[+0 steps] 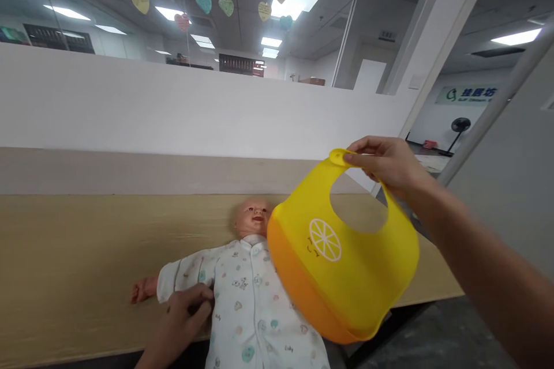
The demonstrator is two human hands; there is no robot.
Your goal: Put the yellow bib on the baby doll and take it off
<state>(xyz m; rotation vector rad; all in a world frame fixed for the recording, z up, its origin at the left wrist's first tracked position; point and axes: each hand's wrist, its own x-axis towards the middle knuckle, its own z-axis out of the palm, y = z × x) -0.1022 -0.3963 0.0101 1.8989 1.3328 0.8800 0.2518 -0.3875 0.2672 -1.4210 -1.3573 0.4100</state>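
Observation:
My right hand (385, 161) pinches the neck strap of a yellow silicone bib (359, 271) near its end. The bib hangs tilted, with its round neck opening at the top, a white citrus slice printed on the front and an orange catch pocket along the lower left. Behind it a baby doll (253, 294) in a white patterned outfit lies face up; the bib covers part of its side and one arm. My left hand (186, 317) is at the doll's other side, fingers curled and fingertips against the outfit below the sleeve. Whether they hold cloth is unclear.
The doll lies on a light wooden table (78, 253), whose front edge runs below. A low white wall (173, 109) with glass and heart-shaped notes stands behind. At the right are a white post (445, 29) and, farther off, a black fan (459, 125).

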